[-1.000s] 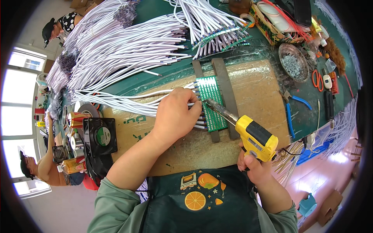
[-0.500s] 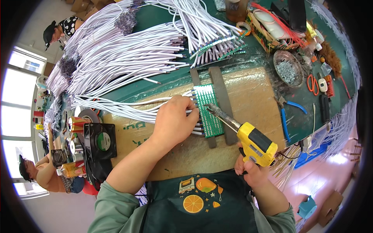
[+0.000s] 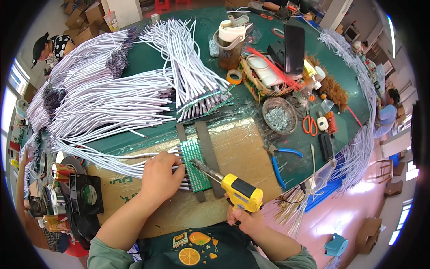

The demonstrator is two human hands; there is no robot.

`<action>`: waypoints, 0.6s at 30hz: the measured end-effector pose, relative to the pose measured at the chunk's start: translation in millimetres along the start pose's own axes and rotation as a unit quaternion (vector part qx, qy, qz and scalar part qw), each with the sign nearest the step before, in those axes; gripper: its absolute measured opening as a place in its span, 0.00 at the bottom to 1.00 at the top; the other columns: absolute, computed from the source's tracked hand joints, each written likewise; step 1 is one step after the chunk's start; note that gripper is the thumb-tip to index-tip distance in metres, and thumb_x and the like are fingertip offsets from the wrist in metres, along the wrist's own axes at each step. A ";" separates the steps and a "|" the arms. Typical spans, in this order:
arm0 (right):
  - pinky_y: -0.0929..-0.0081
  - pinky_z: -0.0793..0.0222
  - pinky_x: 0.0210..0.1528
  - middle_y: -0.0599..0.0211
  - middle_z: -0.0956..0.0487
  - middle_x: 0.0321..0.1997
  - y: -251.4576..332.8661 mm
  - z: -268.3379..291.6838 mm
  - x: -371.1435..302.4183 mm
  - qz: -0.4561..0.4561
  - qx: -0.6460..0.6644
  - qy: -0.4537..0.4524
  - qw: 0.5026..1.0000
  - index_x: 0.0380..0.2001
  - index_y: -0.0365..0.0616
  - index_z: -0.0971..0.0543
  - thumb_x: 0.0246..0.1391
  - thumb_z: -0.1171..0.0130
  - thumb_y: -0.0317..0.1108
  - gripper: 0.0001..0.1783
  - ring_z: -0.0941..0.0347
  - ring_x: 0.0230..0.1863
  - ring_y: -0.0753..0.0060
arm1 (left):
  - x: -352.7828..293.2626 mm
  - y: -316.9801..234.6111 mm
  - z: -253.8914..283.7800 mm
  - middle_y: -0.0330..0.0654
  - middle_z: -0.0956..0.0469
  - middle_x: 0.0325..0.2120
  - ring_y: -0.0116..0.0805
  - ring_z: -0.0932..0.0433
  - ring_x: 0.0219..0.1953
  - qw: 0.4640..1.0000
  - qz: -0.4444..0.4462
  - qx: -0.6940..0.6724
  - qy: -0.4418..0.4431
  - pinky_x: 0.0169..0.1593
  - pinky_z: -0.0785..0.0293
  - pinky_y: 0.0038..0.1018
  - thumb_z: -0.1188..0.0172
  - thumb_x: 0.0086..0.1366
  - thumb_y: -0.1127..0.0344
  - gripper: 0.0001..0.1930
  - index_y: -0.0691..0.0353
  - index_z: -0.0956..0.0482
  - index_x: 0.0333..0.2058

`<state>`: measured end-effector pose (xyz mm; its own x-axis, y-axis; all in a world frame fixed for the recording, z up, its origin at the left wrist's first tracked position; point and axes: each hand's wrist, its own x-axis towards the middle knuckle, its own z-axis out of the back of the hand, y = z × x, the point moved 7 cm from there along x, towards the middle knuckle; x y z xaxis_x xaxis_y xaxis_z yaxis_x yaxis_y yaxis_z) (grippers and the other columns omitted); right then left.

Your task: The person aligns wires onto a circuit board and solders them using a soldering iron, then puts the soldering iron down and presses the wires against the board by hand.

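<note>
We see the board (image 3: 195, 177), green with rows of silvery pads, lying on the brown sheet (image 3: 242, 150) at the tabletop's (image 3: 206, 29) near edge. It lies close to the sheet's far edge, well in from both side edges. One dark bar runs beneath it and shows past its far and near ends; a second bar (image 3: 209, 157) lies along its right side. Loose white cables (image 3: 112, 162) stretch from the tabletop's left side to the board's left edge.

We see the left hand (image 3: 162, 175) with fingers bent and thumb drawn in, gripping cables at that edge; how many, we cannot tell, since the hand covers them. The right hand (image 3: 244, 219) is wrapped round the handle of the yellow-and-black gun (image 3: 244, 192). Its metal tip is over the board; whether they touch, we cannot tell.

By the sheet's left edge we have a black fan (image 3: 87, 193). A big cable pile (image 3: 112, 96) fills the tabletop's left side. Near the sheet's right edge lie blue-handled pliers (image 3: 277, 167); off its far right corner stands a bowl (image 3: 267, 111) of grey bits, with orange scissors (image 3: 310, 126) to the right.
</note>
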<state>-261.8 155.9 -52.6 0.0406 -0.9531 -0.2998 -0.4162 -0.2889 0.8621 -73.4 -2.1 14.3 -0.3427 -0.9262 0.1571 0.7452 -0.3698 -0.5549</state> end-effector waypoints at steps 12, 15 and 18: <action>0.72 0.35 0.24 0.66 0.32 0.19 4.1 2.2 2.7 0.002 0.033 -0.009 0.999 0.57 0.34 0.35 0.54 0.39 0.40 0.32 0.34 0.19 0.71 | -21.7 -14.9 11.4 0.37 0.26 0.28 0.39 0.27 0.34 0.977 -0.168 0.119 -0.050 0.40 0.34 0.35 0.38 0.55 0.67 0.05 0.56 0.20 0.31; 0.72 0.35 0.24 0.66 0.33 0.19 4.9 -0.1 0.2 0.009 0.041 -0.009 0.999 0.57 0.34 0.34 0.54 0.39 0.39 0.31 0.34 0.19 0.71 | -17.8 -10.5 9.6 0.38 0.26 0.29 0.40 0.26 0.35 0.980 -0.148 0.131 -0.020 0.40 0.34 0.36 0.37 0.55 0.66 0.05 0.56 0.20 0.31; 0.75 0.35 0.26 0.68 0.31 0.21 3.6 -2.4 -1.1 0.016 0.060 0.007 0.998 0.57 0.33 0.34 0.56 0.43 0.34 0.27 0.33 0.21 0.74 | -17.2 -1.9 7.3 0.39 0.26 0.29 0.41 0.26 0.36 0.983 -0.126 0.136 0.005 0.41 0.34 0.37 0.37 0.55 0.65 0.05 0.56 0.20 0.30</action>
<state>-261.2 155.7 -48.2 0.0377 -0.9630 -0.2668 -0.5235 -0.2465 0.8156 -64.7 14.0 18.6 -0.5406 -0.8027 0.2518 0.7612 -0.5942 -0.2598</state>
